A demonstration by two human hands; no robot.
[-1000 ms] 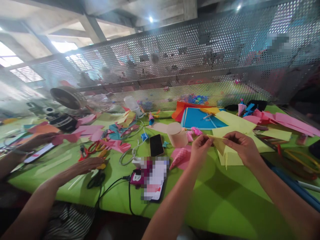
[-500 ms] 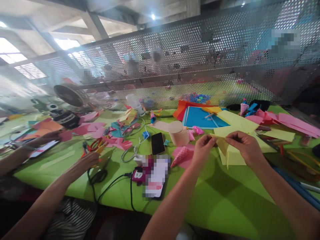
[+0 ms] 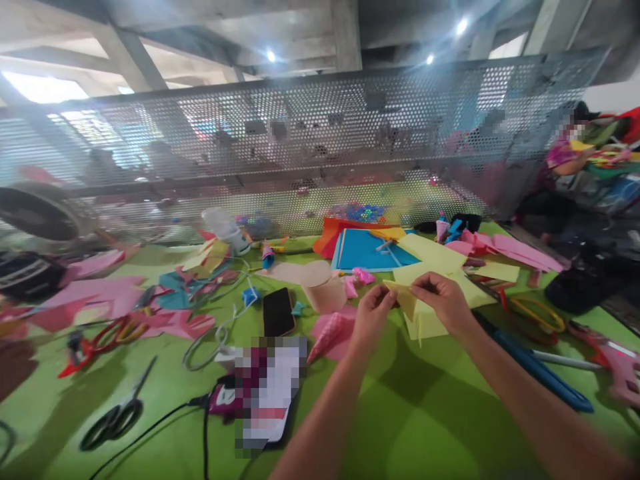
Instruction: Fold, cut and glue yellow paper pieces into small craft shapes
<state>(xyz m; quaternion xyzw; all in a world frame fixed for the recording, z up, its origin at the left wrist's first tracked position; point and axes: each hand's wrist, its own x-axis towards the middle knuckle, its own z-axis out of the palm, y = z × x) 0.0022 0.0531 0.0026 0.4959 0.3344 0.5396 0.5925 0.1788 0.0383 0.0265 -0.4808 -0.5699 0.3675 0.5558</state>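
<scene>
A small piece of folded yellow paper [image 3: 406,301] hangs between my two hands above the table. My left hand [image 3: 376,308] pinches its left corner between thumb and fingers. With bent fingers, my right hand [image 3: 442,301] grips the upper edge on the other side. Below and behind lie larger pale yellow sheets [image 3: 435,255], partly hidden by my hands. To the left of my left hand, a pink patterned paper cone [image 3: 327,333] rests on a pink paper piece [image 3: 345,327].
On the green table [image 3: 430,413] lie black-handled scissors [image 3: 117,420], two phones [image 3: 279,312], a paper roll [image 3: 323,287], blue sheets [image 3: 367,250], a blue-handled tool [image 3: 545,373] and a pink glue gun [image 3: 613,360]. A perforated metal screen [image 3: 300,147] stands behind. Another person [image 3: 565,160] is at far right.
My view has turned to the right, so things appear further left. The neighbouring person's hand by the scissors is gone from there. Both my hands keep hold of the yellow paper.
</scene>
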